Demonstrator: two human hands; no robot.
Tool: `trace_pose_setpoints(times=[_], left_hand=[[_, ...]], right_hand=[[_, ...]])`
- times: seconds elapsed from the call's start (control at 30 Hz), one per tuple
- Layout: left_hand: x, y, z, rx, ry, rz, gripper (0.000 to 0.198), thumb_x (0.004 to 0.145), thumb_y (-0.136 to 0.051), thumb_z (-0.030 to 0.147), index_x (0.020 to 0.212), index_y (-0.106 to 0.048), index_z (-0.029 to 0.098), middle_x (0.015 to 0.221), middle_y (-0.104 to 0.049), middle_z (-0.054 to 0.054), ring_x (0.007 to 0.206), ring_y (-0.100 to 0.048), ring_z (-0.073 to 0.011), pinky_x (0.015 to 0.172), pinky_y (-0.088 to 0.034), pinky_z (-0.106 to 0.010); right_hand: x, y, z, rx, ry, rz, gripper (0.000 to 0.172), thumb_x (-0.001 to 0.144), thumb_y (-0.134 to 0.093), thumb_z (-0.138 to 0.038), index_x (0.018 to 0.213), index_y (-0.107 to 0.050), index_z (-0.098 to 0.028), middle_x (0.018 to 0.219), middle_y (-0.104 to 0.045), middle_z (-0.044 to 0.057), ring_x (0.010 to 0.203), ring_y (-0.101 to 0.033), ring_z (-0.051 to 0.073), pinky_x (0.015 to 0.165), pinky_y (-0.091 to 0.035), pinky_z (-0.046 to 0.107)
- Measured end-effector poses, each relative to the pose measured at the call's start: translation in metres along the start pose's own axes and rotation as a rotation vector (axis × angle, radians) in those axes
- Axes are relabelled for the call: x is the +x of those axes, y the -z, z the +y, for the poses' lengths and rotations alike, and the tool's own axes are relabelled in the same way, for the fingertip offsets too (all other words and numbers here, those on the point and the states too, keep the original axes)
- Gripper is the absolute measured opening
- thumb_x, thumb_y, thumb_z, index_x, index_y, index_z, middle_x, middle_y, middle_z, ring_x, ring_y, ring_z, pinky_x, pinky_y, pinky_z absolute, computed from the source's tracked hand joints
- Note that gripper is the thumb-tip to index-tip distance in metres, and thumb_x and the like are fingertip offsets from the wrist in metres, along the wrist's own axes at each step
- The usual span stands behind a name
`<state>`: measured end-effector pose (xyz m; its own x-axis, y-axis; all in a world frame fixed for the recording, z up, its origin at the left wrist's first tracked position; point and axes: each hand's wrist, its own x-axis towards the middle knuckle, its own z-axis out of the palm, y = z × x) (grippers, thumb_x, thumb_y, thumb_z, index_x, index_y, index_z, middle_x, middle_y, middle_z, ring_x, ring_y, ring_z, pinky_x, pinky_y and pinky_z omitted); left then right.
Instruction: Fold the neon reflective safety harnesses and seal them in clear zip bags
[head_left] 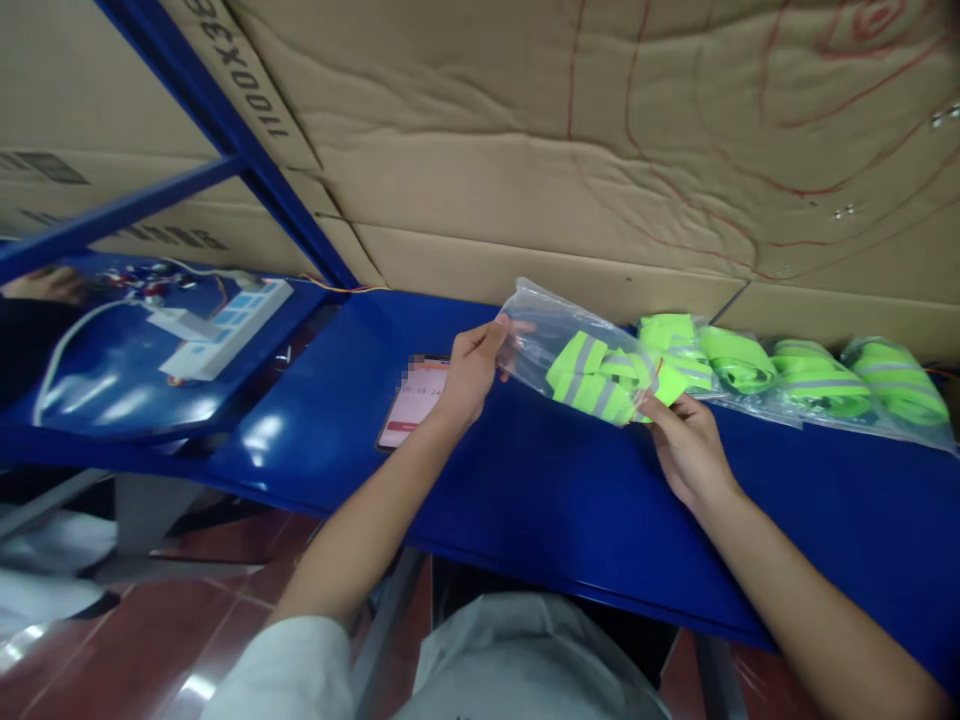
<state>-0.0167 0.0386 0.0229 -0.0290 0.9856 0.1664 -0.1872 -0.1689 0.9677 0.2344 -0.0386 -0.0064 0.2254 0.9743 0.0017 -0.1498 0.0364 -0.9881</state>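
Observation:
Between my hands, above the blue table (555, 500), a clear plastic bag (540, 315) is stretched out. Inside it lies a folded neon-yellow strap with grey reflective stripes (592, 380). My left hand (476, 365) pinches the flat, unfilled end of the bag. At the filled end, my right hand (690, 445) grips the bag's corner between thumb and fingers. Just beyond the right hand, several bagged bundles of the same neon material (817, 380) stand in a row along the cardboard. Left of my left hand lies a phone (405, 405), partly hidden by my forearm.
A cardboard wall (480, 190) rises behind the table. Blue metal posts (292, 215) part off the left side, where a white power strip (229, 330) with a cable lies. Another person's hand (49, 285) is at the far left by small loose parts (154, 285).

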Motion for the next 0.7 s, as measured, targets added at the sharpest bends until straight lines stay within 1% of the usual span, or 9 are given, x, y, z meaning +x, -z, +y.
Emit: trace_pose_setpoints(times=[0.1,0.17,0.23,0.33,0.4,0.47,0.6,0.67,0.7], left_hand=[[-0.003,-0.001,0.006,-0.155,0.117,0.049,0.039,0.081,-0.079,0.050,0.069,-0.067,0.015,0.066,-0.057,-0.001,0.048,-0.047,-0.0083,0.038,-0.033,-0.022],[-0.005,-0.002,0.005,-0.264,0.217,0.077,0.036,0.081,-0.081,0.044,0.069,-0.064,0.014,0.065,-0.057,0.000,0.048,-0.048,-0.0084,0.039,-0.033,-0.020],[-0.003,-0.001,0.000,-0.292,0.236,0.143,0.033,0.084,-0.078,0.040,0.072,-0.063,0.014,0.063,-0.056,0.001,0.046,-0.046,-0.0073,0.039,-0.031,-0.020],[0.011,0.010,-0.004,-0.235,0.165,0.374,0.034,0.093,-0.068,0.041,0.073,-0.058,0.015,0.060,-0.052,0.002,0.043,-0.044,-0.0073,0.039,-0.027,-0.020],[0.025,0.026,-0.002,-0.199,0.118,0.512,0.035,0.099,-0.058,0.041,0.075,-0.053,0.017,0.058,-0.048,0.005,0.042,-0.041,-0.0066,0.040,-0.025,-0.020],[0.039,0.048,0.005,-0.168,0.086,0.579,0.033,0.104,-0.050,0.039,0.081,-0.054,0.016,0.058,-0.044,0.006,0.041,-0.035,-0.0052,0.041,-0.023,-0.020],[0.056,0.095,0.021,-0.051,-0.014,0.637,0.018,0.105,-0.047,0.031,0.096,-0.053,0.017,0.065,-0.048,0.007,0.047,-0.040,-0.0046,0.047,-0.027,-0.020],[0.061,0.112,0.023,0.135,-0.033,0.650,0.012,0.105,-0.049,0.030,0.110,-0.049,0.019,0.074,-0.050,0.009,0.053,-0.045,-0.0035,0.054,-0.033,-0.018],[0.062,0.119,0.022,0.257,-0.007,0.643,0.016,0.106,-0.049,0.030,0.117,-0.046,0.020,0.078,-0.052,0.009,0.055,-0.047,-0.0033,0.057,-0.036,-0.019]], right_hand=[[-0.010,-0.004,-0.002,-0.266,0.218,-0.012,0.039,0.068,-0.090,-0.041,0.100,-0.078,-0.022,0.104,-0.079,0.005,0.096,-0.072,0.026,0.092,-0.056,0.041],[-0.015,-0.008,-0.001,-0.384,0.282,-0.073,0.039,0.064,-0.092,-0.038,0.097,-0.076,-0.022,0.096,-0.078,0.004,0.088,-0.070,0.023,0.084,-0.056,0.037],[-0.015,-0.012,0.002,-0.317,0.188,-0.096,0.037,0.065,-0.091,-0.038,0.093,-0.074,-0.021,0.088,-0.076,0.002,0.080,-0.068,0.021,0.075,-0.055,0.033],[-0.005,-0.008,0.002,0.007,-0.039,0.034,0.037,0.069,-0.087,-0.038,0.097,-0.072,-0.019,0.090,-0.076,0.003,0.078,-0.068,0.020,0.067,-0.055,0.030],[0.004,-0.001,-0.001,0.198,-0.126,0.114,0.037,0.068,-0.087,-0.036,0.098,-0.072,-0.019,0.091,-0.075,0.002,0.075,-0.067,0.018,0.060,-0.054,0.027],[0.011,0.006,-0.005,0.315,-0.174,0.119,0.035,0.069,-0.086,-0.034,0.097,-0.072,-0.019,0.088,-0.074,0.000,0.070,-0.064,0.015,0.054,-0.052,0.024],[0.013,0.011,-0.010,0.408,-0.246,0.063,0.032,0.071,-0.085,-0.034,0.097,-0.072,-0.020,0.087,-0.072,-0.002,0.067,-0.062,0.012,0.054,-0.053,0.021],[0.009,0.009,-0.009,0.379,-0.258,0.024,0.031,0.072,-0.085,-0.036,0.094,-0.072,-0.020,0.084,-0.072,-0.001,0.065,-0.061,0.012,0.053,-0.053,0.022],[0.008,0.009,-0.009,0.348,-0.259,0.003,0.031,0.072,-0.085,-0.037,0.093,-0.071,-0.019,0.083,-0.071,-0.001,0.064,-0.060,0.012,0.053,-0.052,0.022]])
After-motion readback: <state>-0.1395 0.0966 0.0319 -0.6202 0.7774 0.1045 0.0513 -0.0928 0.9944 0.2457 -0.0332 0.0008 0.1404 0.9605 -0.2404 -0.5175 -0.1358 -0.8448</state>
